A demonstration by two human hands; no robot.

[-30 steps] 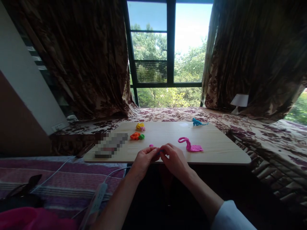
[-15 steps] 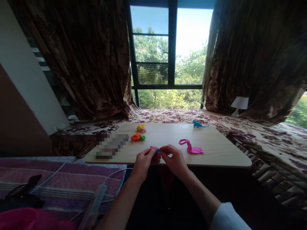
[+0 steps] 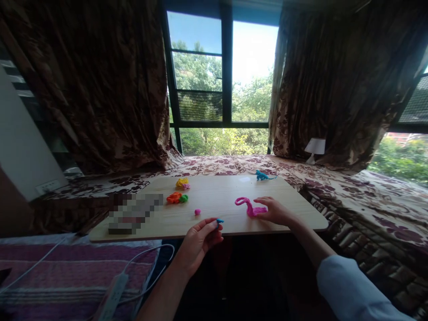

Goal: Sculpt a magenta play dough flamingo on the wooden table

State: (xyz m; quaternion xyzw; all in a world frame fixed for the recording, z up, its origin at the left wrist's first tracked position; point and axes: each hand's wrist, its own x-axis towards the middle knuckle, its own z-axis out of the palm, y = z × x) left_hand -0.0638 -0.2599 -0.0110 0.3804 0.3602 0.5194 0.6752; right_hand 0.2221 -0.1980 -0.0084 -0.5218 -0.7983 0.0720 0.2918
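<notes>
My left hand (image 3: pixel 203 238) is closed near the table's front edge, pinching a small piece of blue modelling clay (image 3: pixel 220 221) between thumb and fingertips. My right hand (image 3: pixel 272 211) has its thumb and fingers apart, curved around the right end of a pink clay figure (image 3: pixel 250 209); whether they press on it I cannot tell. This figure has a looped neck rising from a flat base, partly hidden by the hand. A small pink clay ball (image 3: pixel 197 212) lies on the table beyond my left hand.
On the pale wooden table (image 3: pixel 214 196) are orange clay (image 3: pixel 173 198) with green clay (image 3: pixel 183 198), yellow clay (image 3: pixel 182 183) and a blue dinosaur-like figure (image 3: pixel 262 175). A blurred-out box (image 3: pixel 133 214) lies at left. Below it, a power strip (image 3: pixel 113 294) trails a white cable.
My right hand has left the blue clay and moved right to the pink figure. My left hand keeps the blue piece. The pink ball now shows fully. My view has turned slightly right.
</notes>
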